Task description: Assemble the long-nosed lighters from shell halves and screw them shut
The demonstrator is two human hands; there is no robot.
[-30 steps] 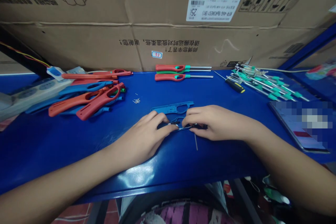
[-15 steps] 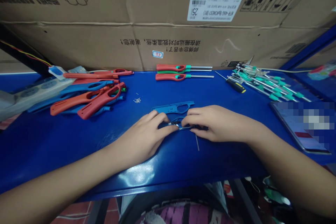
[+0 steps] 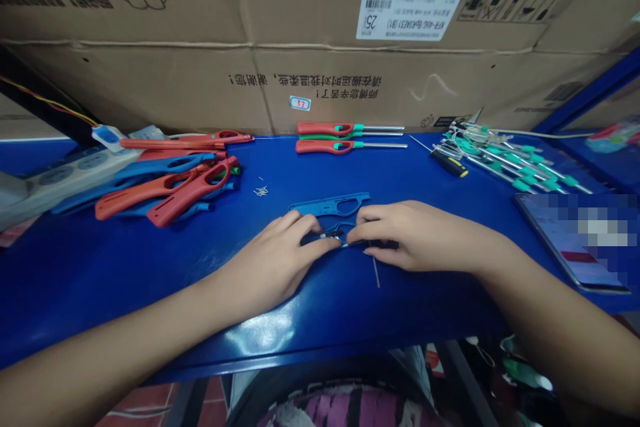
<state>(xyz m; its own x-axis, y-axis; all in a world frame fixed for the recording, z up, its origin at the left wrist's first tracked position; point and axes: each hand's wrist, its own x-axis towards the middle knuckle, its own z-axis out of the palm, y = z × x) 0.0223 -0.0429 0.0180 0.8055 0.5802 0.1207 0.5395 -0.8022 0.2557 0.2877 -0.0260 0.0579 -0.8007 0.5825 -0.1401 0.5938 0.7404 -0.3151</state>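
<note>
My left hand (image 3: 285, 255) is closed, thumb and fingers gripping a blue lighter shell half (image 3: 341, 227) low over the table. Small black and silver inner parts (image 3: 334, 235) show in the shell between my two hands. My right hand (image 3: 400, 235) is closed too, its fingertips pinched at the right end of the same shell. A thin metal rod (image 3: 377, 273) sticks out below my right fingers; its other end is hidden. Just beyond my hands lies a second blue lighter shell half (image 3: 325, 205), flat, with its trigger loop to the right.
Red, blue and orange lighter shells (image 3: 175, 190) are piled at left beside a power strip (image 3: 90, 163). Assembled lighters (image 3: 325, 147) lie at the back. Screws (image 3: 261, 191) lie left of centre. At right are metal-tubed lighter cores (image 3: 515, 160), a screwdriver (image 3: 449, 163) and a phone (image 3: 565, 240).
My right fingertips have shifted very slightly at the shell's right end. My left hand and everything else look unmoved.
</note>
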